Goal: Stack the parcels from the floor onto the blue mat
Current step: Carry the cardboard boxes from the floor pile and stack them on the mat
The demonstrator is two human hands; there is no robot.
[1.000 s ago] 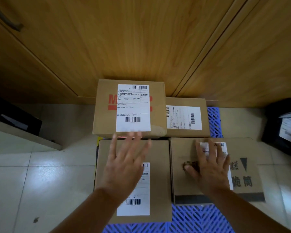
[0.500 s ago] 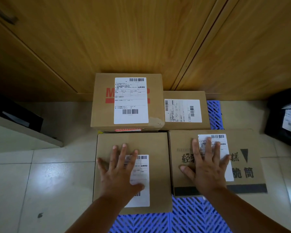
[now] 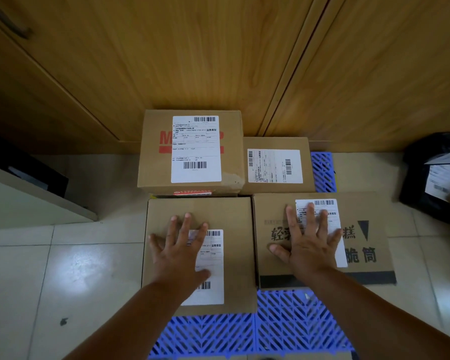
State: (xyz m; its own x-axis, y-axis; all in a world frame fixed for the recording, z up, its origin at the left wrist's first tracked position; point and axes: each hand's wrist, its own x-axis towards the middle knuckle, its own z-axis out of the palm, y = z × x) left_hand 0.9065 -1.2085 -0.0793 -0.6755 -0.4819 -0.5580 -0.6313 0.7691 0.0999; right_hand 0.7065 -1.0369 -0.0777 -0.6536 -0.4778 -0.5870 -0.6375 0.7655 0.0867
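You have four cardboard parcels on the blue mat (image 3: 291, 326) against the wooden cabinet (image 3: 218, 61): the tall red-lettered box (image 3: 151, 162) and the smaller box (image 3: 276, 142) at the back, two more in front; a black bag parcel (image 3: 426, 172) lies on the tiled floor (image 3: 50, 268) to your right, so I judge the task mostly done, not finished; your left hand (image 3: 179, 253) lies flat, fingers spread, on the front left box (image 3: 234, 255); your right hand (image 3: 309, 245) likewise on the printed box (image 3: 361, 211); compared with a second ago, the left hand has drawn back from the rear box and settled lower, the right has barely shifted.
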